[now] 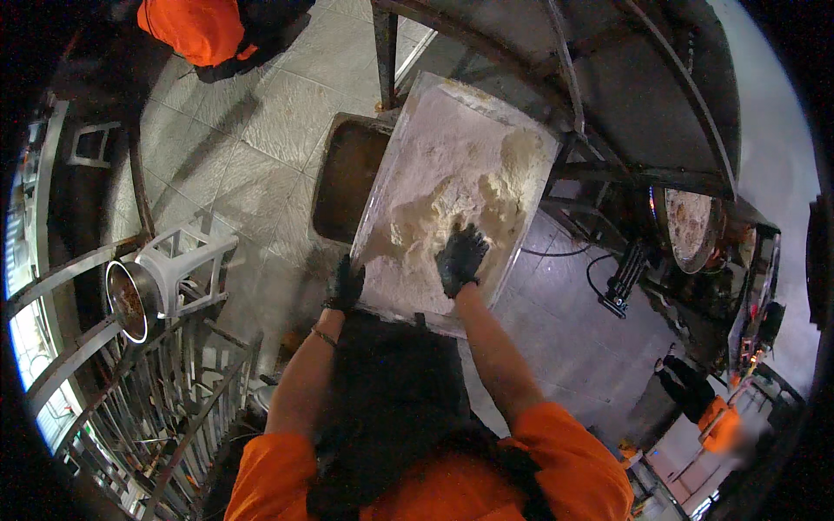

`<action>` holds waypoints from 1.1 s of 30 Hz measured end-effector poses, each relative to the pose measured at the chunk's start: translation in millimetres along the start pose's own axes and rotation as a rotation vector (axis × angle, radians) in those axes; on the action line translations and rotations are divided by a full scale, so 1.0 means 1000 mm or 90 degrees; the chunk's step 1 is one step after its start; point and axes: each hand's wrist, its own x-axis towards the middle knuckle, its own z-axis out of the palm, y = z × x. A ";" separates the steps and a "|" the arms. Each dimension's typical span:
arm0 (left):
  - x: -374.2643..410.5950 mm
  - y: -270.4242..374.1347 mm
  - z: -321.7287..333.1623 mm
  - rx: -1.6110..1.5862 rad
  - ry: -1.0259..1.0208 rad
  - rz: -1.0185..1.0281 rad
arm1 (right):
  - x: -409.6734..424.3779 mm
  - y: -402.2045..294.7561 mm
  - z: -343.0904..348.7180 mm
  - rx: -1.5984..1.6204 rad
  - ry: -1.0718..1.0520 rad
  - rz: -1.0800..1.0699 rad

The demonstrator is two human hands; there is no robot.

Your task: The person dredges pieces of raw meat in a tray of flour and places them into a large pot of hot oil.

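Note:
A rectangular tub (383, 174) in front of me holds pale flour or a similar powder (433, 130). The powder is heaped and clumpy in the middle, with hollows around the clumps. My right hand (462, 257), in a black glove, rests palm down on the powder with its fingers somewhat spread, and I see nothing held in it. My left hand (345, 284), also in a black glove, grips the tub's left side by the near corner. Part of its fingers is hidden in shadow. The tub's near end is close to my dark apron (401, 371).
A brown tray (348, 182) lies left of the tub. Farther left are a white plastic stool (189, 267), a metal bowl (129, 303) and metal railings (176, 404). A dark metal frame (475, 32) stands beyond. Other people in orange (195, 29) are at upper left and lower right.

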 end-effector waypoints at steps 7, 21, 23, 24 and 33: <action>0.009 0.031 0.032 -0.120 0.038 0.025 | 0.101 0.071 0.089 -0.253 0.148 -0.031; -0.010 0.080 -0.003 0.069 0.009 -0.011 | 0.081 0.084 0.044 0.268 -0.102 0.162; -0.011 0.070 -0.004 0.007 0.012 -0.033 | 0.078 0.051 0.026 0.076 -0.065 0.167; -0.007 0.038 0.000 -0.045 0.006 -0.061 | 0.088 0.035 0.028 0.008 -0.044 0.204; 0.002 0.045 0.009 -0.013 -0.042 -0.106 | 0.087 0.056 0.014 0.895 0.140 0.104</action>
